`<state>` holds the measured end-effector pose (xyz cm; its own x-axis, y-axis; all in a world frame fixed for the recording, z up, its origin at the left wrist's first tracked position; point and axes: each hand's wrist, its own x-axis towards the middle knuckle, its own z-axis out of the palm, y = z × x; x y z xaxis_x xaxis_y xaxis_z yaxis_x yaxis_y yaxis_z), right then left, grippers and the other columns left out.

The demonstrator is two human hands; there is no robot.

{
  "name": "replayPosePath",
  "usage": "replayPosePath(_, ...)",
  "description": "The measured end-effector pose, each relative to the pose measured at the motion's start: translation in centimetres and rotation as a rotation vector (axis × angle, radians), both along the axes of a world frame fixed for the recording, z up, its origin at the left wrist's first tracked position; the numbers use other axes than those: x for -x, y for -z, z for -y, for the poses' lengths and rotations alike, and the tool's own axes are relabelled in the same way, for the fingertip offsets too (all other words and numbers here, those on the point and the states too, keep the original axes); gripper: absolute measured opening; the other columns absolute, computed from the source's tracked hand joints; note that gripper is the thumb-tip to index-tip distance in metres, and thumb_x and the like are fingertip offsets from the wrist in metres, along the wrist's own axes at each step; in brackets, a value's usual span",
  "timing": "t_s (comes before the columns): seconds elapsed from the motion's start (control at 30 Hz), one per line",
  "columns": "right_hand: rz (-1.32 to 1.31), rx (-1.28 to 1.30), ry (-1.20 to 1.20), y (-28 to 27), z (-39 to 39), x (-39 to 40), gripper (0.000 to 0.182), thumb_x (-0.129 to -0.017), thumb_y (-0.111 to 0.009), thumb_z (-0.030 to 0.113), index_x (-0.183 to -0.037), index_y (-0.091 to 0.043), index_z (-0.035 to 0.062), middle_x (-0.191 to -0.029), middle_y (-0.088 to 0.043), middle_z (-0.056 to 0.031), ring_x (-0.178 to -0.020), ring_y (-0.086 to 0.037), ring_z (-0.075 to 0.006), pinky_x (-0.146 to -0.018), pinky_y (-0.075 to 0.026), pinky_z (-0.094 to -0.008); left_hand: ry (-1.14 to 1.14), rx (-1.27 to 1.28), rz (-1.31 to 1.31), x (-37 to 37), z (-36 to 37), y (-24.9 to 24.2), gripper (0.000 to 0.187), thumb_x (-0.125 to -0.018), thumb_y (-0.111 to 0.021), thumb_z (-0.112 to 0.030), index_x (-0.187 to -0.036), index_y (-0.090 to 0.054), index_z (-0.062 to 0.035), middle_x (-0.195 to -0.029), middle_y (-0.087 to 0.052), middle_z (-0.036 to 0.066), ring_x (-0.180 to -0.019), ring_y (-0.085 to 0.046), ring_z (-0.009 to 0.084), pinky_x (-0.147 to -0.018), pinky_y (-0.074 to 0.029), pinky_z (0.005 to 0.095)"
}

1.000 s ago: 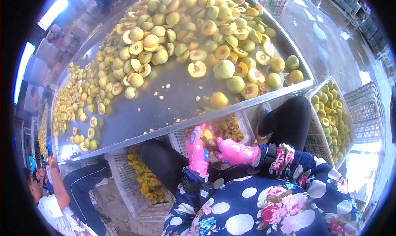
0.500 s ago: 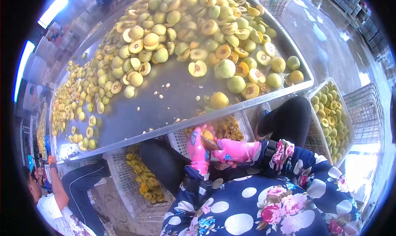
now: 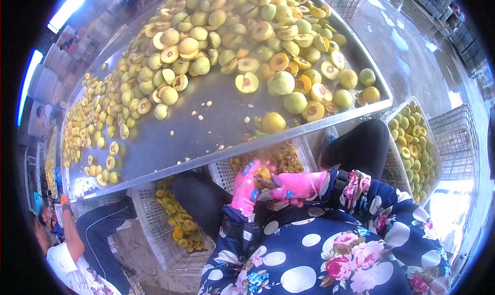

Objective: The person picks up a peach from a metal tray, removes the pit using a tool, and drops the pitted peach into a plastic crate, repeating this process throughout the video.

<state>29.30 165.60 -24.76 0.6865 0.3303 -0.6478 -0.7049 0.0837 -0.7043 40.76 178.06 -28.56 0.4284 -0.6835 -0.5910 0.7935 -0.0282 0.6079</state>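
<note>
Above my lap, my two hands in pink gloves meet over a crate. My left hand (image 3: 245, 190) is closed around a yellow peach half (image 3: 263, 172), held at its fingertips. From the other side my right hand (image 3: 300, 185) is closed, its fingers pointing at the fruit. A small brownish thing (image 3: 267, 182) shows at the right fingertips; I cannot tell what it is. Beneath the hands, the white plastic crate (image 3: 308, 158) holds cut yellow peach pieces (image 3: 286, 156).
A metal table (image 3: 206, 117) ahead carries a big heap of green-yellow peach halves (image 3: 188, 47) and scattered pale bits. Another crate (image 3: 154, 241) of pieces stands left of my legs, and a crate of peach halves (image 3: 412, 145) at right. A co-worker (image 3: 77, 259) sits at far left.
My left hand has tilted slightly and the peach half shows more to the right of its fingers. The right hand stays close by it. The view shifted a little.
</note>
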Motion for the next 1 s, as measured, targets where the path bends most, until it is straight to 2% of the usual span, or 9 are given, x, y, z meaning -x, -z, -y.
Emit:
replayPosePath(0.3, 0.003, -0.390, 0.260, 0.6, -1.2, 0.2, 0.036, -0.087, -0.051, 0.030, -0.059, -0.044, 0.0089, -0.048, -0.040, 0.0032, -0.038, -0.041, -0.0071, -0.036, -0.035, -0.0195, -0.111, -0.033, 0.133, 0.1, 0.3, 0.3, 0.035, -0.090, -0.048, -0.032, -0.106, -0.057, -0.0024, -0.090, -0.062, 0.013, -0.067, -0.058, 0.0192, -0.064, -0.050, 0.0317)
replayPosePath(0.4, 0.018, -0.403, 0.279, 0.0, -1.5, -0.1, 0.037, -0.087, -0.052, 0.031, -0.058, -0.042, 0.0103, -0.049, -0.041, 0.0033, -0.038, -0.040, -0.0066, -0.036, -0.033, -0.0193, -0.276, -0.011, 0.199, 0.5, 0.7, 0.7, 0.038, -0.089, -0.050, -0.032, -0.107, -0.056, 0.0000, -0.087, -0.064, 0.015, -0.057, -0.060, 0.0216, -0.050, -0.050, 0.0302)
replayPosePath(0.6, -0.057, -0.430, 0.251, -2.4, -1.7, -0.1, 0.025, -0.088, -0.052, 0.030, -0.083, -0.054, 0.0054, -0.053, -0.043, 0.0041, -0.038, -0.040, -0.0048, -0.035, -0.034, -0.0196, -0.465, 0.315, -0.323, 0.9, 0.9, 1.8, 0.044, -0.092, -0.041, -0.037, -0.123, -0.047, -0.0049, -0.108, -0.058, 0.008, -0.087, -0.058, 0.0193, -0.072, -0.051, 0.0305)
replayPosePath(0.63, 0.100, -0.476, 0.163, -3.1, -1.8, -0.2, 0.027, -0.088, -0.052, 0.030, -0.097, -0.053, 0.0051, -0.054, -0.043, 0.0048, -0.039, -0.040, -0.0040, -0.035, -0.034, -0.0190, -0.431, 0.324, -0.282, 0.9, 0.8, 2.2, 0.043, -0.093, -0.041, -0.036, -0.123, -0.047, -0.0058, -0.109, -0.058, 0.008, -0.089, -0.058, 0.0199, -0.074, -0.051, 0.0316)
replayPosePath(0.7, 0.120, -0.442, 0.178, -2.7, -1.4, 0.3, 0.026, -0.087, -0.053, 0.031, -0.096, -0.053, 0.0064, -0.054, -0.043, 0.0051, -0.038, -0.039, -0.0037, -0.034, -0.034, -0.0180, -0.353, 0.342, -0.199, 0.4, 0.7, 2.7, 0.042, -0.093, -0.040, -0.035, -0.124, -0.046, -0.0077, -0.111, -0.057, 0.008, -0.094, -0.057, 0.0212, -0.077, -0.051, 0.0339)
replayPosePath(0.77, -0.013, -0.427, 0.277, -4.2, 0.6, 1.1, 0.025, -0.087, -0.053, 0.031, -0.094, -0.053, 0.0063, -0.054, -0.043, 0.0047, -0.038, -0.040, -0.0040, -0.034, -0.034, -0.0183, -0.135, 0.084, 0.691, -0.6, 0.1, 3.3, 0.040, -0.093, -0.041, -0.035, -0.123, -0.047, -0.0091, -0.111, -0.057, 0.007, -0.097, -0.056, 0.0227, -0.078, -0.050, 0.0370)
replayPosePath(0.83, 0.085, -0.423, 0.401, -2.3, 1.8, 2.2, 0.025, -0.087, -0.054, 0.028, -0.093, -0.053, 0.0039, -0.054, -0.044, 0.0025, -0.039, -0.041, -0.0051, -0.037, -0.036, -0.0196, -0.136, 0.045, 0.640, -1.2, -0.5, 2.4, 0.039, -0.093, -0.041, -0.035, -0.122, -0.047, -0.0091, -0.112, -0.057, 0.008, -0.099, -0.055, 0.0242, -0.079, -0.049, 0.0399)
replayPosePath(0.9, 0.076, -0.380, 0.455, -1.8, 2.1, 2.5, 0.025, -0.087, -0.053, 0.027, -0.094, -0.053, 0.0027, -0.055, -0.044, 0.0013, -0.040, -0.042, -0.0057, -0.038, -0.037, -0.0198, -0.333, 0.258, -0.336, -1.7, -0.8, 0.1, 0.040, -0.093, -0.042, -0.035, -0.121, -0.047, -0.0077, -0.112, -0.057, 0.010, -0.100, -0.055, 0.0257, -0.080, -0.049, 0.0423)
replayPosePath(1.0, 0.076, -0.299, 0.402, -2.4, 2.0, 2.5, 0.026, -0.087, -0.053, 0.026, -0.095, -0.053, 0.0018, -0.055, -0.045, 0.0011, -0.040, -0.042, -0.0062, -0.038, -0.037, -0.0205, -0.268, 0.328, -0.414, -1.5, -1.4, -0.3, 0.040, -0.093, -0.043, -0.031, -0.120, -0.048, -0.0029, -0.116, -0.054, 0.017, -0.102, -0.055, 0.0289, -0.079, -0.049, 0.0438)
